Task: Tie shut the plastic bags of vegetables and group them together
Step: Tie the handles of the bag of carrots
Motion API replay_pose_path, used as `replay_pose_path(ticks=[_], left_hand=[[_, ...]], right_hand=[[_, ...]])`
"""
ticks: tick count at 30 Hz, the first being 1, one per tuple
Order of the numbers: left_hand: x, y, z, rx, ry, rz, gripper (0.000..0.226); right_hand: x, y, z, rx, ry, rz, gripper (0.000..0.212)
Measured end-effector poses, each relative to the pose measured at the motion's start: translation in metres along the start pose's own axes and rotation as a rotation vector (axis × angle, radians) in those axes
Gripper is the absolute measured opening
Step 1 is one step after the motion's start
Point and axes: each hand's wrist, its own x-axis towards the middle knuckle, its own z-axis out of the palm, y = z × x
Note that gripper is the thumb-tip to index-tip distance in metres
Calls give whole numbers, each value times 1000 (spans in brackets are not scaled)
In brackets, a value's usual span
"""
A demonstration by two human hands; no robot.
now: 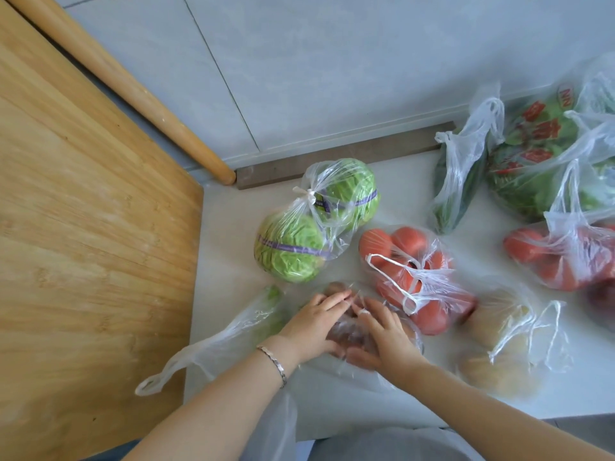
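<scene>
Bag point(353, 331): crinkly clear film, rounded lumps point(337, 288), under left hand point(312, 325), right hand point(386, 335).

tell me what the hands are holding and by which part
The bag of brownish vegetables, cupped between the left hand and the right hand, fingers laid over its bulging middle.

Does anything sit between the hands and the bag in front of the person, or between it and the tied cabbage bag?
No. Both the left hand and right hand rest on the bag of brownish vegetables, and only bare counter lies between it and the tied cabbage bag.
</scene>
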Motion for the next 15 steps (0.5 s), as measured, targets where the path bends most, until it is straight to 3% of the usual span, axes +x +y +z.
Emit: replay_pose_path(ticks=[4, 6, 8, 12, 15], left_hand=[[-5, 22, -33, -753, 282, -257, 50], [2, 28, -54, -1286, 472, -319, 34], [10, 32, -69, -1520, 563, -310, 25], [13, 23, -61, -869, 406, -241, 28], [6, 11, -41, -687, 286, -320, 32]], right_hand=[[-9, -24, -46, 630, 278, 106, 29], [-5, -36, -67, 1000, 339, 131, 30], [0, -43, -81, 1247, 351, 154, 32], [-2, -31, -71, 1005, 293, 237, 36], [-7, -13, -58, 921, 274, 364, 31]])
